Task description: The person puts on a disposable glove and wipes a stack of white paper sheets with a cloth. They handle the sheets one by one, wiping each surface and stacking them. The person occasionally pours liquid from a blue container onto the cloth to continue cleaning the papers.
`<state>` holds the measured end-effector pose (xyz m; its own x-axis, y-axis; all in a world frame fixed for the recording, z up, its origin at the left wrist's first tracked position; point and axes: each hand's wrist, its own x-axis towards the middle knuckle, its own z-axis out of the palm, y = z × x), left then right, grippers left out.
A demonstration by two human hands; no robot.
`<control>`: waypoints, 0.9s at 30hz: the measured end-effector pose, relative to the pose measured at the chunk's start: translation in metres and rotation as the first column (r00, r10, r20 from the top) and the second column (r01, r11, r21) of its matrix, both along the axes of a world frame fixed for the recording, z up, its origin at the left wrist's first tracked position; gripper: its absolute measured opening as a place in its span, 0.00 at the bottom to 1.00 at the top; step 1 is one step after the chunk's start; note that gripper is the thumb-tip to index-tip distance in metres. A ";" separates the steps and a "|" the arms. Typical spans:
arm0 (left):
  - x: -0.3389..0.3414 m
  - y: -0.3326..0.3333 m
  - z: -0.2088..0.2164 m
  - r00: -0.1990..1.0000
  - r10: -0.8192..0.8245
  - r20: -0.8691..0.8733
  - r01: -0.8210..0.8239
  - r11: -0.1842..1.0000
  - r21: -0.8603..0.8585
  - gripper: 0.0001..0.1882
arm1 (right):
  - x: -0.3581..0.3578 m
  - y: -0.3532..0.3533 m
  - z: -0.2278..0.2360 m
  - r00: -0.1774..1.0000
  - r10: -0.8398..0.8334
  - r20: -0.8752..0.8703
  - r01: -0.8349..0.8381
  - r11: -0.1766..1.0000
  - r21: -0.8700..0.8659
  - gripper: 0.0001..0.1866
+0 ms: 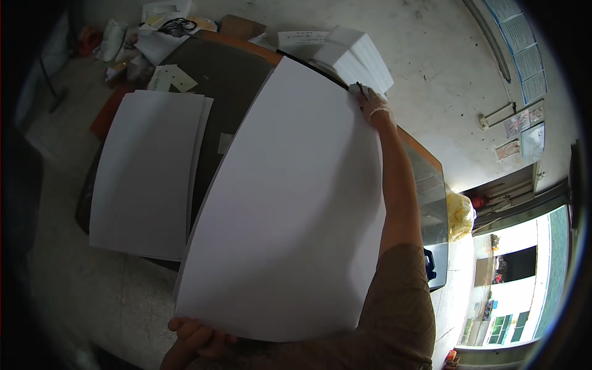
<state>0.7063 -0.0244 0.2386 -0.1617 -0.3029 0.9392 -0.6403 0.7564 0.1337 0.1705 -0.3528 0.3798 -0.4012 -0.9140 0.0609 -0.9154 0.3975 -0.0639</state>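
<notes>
A large white sheet is held up over a dark table, bowed slightly. My right hand, in a thin glove, grips its far right corner with the arm stretched out. My left hand holds the near bottom edge from below, fingers curled under the sheet. A stack of similar white sheets lies flat on the left part of the table, beside the held sheet. The sheet hides most of the table's middle.
White foam blocks and a flat white box sit at the table's far end, with cardboard, bags and a black cable at far left. A yellow bag lies on the concrete floor right. A doorway opens at lower right.
</notes>
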 end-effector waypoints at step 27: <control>-0.018 -0.042 -0.016 0.991 -0.022 -0.133 -0.043 0.883 -0.468 0.15 | 0.025 0.214 -0.007 0.918 0.369 -0.145 -0.386 0.916 -0.108 0.25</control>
